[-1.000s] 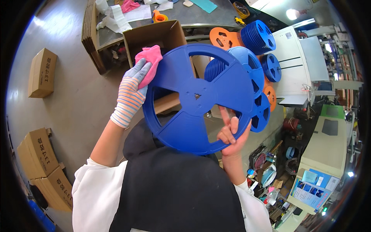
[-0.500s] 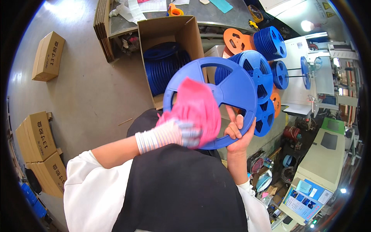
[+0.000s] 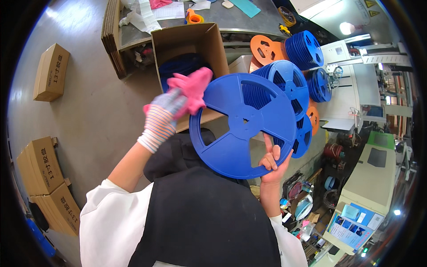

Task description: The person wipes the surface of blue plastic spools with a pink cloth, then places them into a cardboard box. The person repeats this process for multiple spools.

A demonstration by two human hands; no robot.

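In front of my body a large blue plastic reel faces me, with three cut-out windows and a small centre hole. My bare right hand grips its lower right rim, some fingers showing through a window. A striped knit glove covers my left hand, which is closed on a bunched pink cloth at the reel's upper left edge. Whether the cloth touches the rim I cannot tell; hand and cloth are slightly blurred. Behind the reel stands an open cardboard box with more blue reels inside.
Stacked blue reels and orange reels stand at the right. A grey worktable with a tape dispenser lies beyond the box. Closed cartons sit on the floor at left; a beige machine stands at far right.
My left hand has swung the pink cloth up and left, from across the reel's face to its upper left edge. The right hand keeps hold of the rim.
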